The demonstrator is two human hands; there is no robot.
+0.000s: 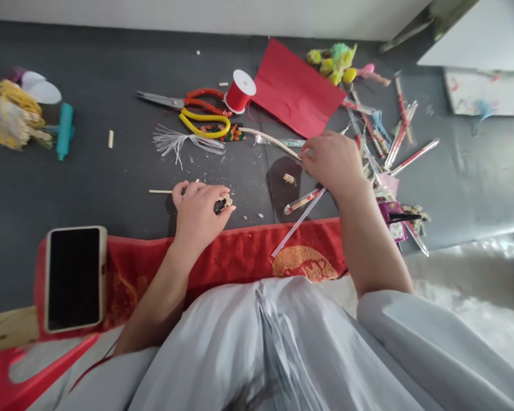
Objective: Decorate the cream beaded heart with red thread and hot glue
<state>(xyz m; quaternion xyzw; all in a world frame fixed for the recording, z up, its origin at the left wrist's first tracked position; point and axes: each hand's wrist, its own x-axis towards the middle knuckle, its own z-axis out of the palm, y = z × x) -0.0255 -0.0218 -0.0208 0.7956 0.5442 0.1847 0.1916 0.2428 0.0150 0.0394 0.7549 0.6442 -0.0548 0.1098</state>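
Seems part done, holding a bumpy stick piece in the left hand over the worktop, maybe with a little bundle left to add, and no telling grip from touch for the right hand at the bent stick.

Phone lies dark screen up on red towel along near edge of table. Teal tube beside yellow bundle at far left. Scissors, one handle orange, other yellow, beside red spool; red sheet right of spool.
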